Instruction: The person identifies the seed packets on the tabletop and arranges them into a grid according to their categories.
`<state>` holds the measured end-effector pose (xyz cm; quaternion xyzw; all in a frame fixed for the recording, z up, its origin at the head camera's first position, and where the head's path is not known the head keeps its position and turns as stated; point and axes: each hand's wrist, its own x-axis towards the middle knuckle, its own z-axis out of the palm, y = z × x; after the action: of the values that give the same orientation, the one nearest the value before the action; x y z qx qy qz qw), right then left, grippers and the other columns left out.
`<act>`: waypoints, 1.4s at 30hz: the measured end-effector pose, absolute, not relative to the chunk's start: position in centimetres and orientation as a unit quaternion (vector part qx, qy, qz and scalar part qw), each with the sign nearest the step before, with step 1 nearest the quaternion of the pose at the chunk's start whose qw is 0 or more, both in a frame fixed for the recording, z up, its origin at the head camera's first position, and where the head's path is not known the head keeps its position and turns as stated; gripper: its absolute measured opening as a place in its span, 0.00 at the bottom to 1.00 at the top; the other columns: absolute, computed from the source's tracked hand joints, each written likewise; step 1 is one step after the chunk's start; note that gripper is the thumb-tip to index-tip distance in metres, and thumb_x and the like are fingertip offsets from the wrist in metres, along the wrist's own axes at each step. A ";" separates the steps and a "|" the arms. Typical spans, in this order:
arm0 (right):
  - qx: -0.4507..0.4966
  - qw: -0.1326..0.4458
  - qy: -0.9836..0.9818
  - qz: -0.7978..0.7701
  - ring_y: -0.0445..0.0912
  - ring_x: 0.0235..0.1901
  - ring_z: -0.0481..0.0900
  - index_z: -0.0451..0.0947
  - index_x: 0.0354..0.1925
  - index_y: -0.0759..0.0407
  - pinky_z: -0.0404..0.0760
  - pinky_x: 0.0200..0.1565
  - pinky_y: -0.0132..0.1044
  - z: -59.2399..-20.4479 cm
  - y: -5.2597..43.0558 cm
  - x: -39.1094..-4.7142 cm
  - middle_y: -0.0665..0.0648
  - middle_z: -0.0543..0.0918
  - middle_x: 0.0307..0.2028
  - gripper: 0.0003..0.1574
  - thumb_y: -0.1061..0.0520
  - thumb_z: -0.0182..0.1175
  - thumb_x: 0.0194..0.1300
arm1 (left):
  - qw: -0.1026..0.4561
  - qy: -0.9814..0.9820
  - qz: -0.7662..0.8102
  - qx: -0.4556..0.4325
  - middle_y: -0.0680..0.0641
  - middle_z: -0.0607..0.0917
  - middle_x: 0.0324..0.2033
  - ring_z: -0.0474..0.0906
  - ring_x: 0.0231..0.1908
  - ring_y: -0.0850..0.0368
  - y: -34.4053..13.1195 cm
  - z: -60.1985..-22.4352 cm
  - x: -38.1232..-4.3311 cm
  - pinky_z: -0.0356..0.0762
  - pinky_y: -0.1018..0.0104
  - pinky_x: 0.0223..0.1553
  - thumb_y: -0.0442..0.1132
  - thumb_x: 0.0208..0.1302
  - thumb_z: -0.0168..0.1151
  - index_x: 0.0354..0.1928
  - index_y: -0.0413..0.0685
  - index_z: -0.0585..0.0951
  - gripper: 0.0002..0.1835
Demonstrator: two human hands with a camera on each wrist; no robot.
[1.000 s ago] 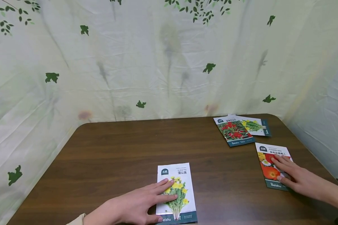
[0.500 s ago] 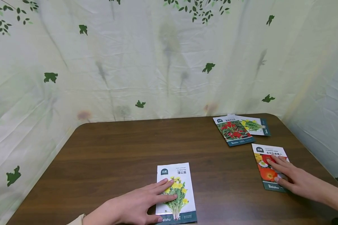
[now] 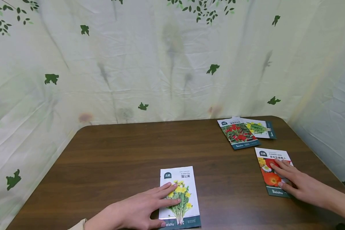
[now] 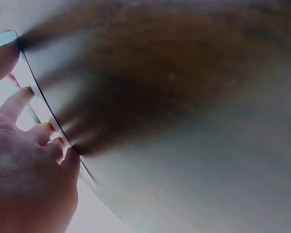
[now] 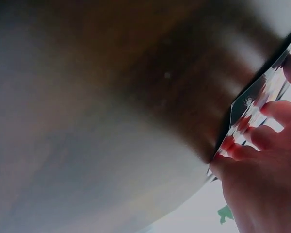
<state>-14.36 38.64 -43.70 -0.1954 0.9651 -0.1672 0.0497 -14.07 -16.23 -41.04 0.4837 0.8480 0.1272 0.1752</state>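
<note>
My left hand (image 3: 141, 206) rests with spread fingers on a white seed packet (image 3: 184, 195) printed with yellow dandelions, which lies flat near the front of the brown table. To the right, my right hand (image 3: 303, 186) presses on a second seed packet (image 3: 271, 179) with red and orange poppies; its right side is covered by the fingers. In the left wrist view the fingertips of the left hand (image 4: 29, 165) touch the packet along its length. The right wrist view has the right hand (image 5: 262, 174) with fingertips down on the poppy packet (image 5: 250, 107).
At the back right of the wooden table (image 3: 126, 153) lies a packet with red flowers (image 3: 238, 134), overlapping another packet with yellow flowers (image 3: 260, 128). A leaf-patterned cloth (image 3: 149, 64) hangs behind the table and along its sides.
My right hand has slid the poppy packet a little to the left and slightly toward me. The left hand and the dandelion packet have stayed in place.
</note>
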 end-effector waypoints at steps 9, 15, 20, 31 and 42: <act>-0.199 0.054 0.964 -0.166 0.77 0.62 0.60 0.65 0.71 0.60 0.66 0.52 0.72 -43.6 38.3 -14.2 0.74 0.61 0.68 0.42 0.43 0.62 0.65 | 0.169 0.847 0.122 0.489 0.55 0.48 0.77 0.44 0.75 0.53 -16.2 -41.1 -14.0 0.63 0.49 0.65 0.62 0.71 0.48 0.75 0.76 0.57 0.32; -0.201 0.057 0.966 -0.155 0.76 0.63 0.61 0.67 0.70 0.60 0.68 0.51 0.71 -43.2 38.0 -14.3 0.73 0.62 0.68 0.43 0.41 0.63 0.63 | 0.155 0.847 0.119 0.495 0.54 0.49 0.77 0.45 0.75 0.52 -16.3 -41.1 -14.1 0.63 0.49 0.65 0.63 0.71 0.46 0.75 0.75 0.57 0.31; -0.211 0.048 0.963 -0.161 0.75 0.62 0.62 0.68 0.69 0.60 0.69 0.51 0.70 -43.1 37.9 -14.3 0.72 0.63 0.67 0.43 0.42 0.64 0.63 | 0.160 0.849 0.121 0.489 0.56 0.48 0.77 0.44 0.75 0.53 -16.2 -41.1 -14.1 0.63 0.48 0.65 0.62 0.71 0.48 0.75 0.75 0.57 0.32; -0.218 0.037 0.963 -0.156 0.72 0.63 0.62 0.68 0.70 0.58 0.70 0.52 0.68 -43.1 37.3 -14.2 0.70 0.62 0.69 0.42 0.41 0.63 0.64 | 0.149 0.845 0.115 0.501 0.53 0.49 0.77 0.46 0.75 0.51 -16.3 -40.9 -14.2 0.63 0.50 0.65 0.63 0.72 0.46 0.75 0.73 0.58 0.32; -0.218 0.042 0.963 -0.155 0.71 0.64 0.61 0.67 0.70 0.58 0.71 0.52 0.66 -42.9 36.7 -14.1 0.70 0.62 0.69 0.42 0.40 0.62 0.65 | 0.145 0.845 0.113 0.503 0.53 0.49 0.77 0.46 0.75 0.51 -16.3 -40.9 -14.1 0.63 0.51 0.65 0.62 0.72 0.47 0.75 0.73 0.58 0.32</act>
<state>-14.09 36.68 -42.94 -0.2184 0.9626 -0.1546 0.0420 -14.14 -16.29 -40.93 0.5031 0.8445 0.1128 0.1447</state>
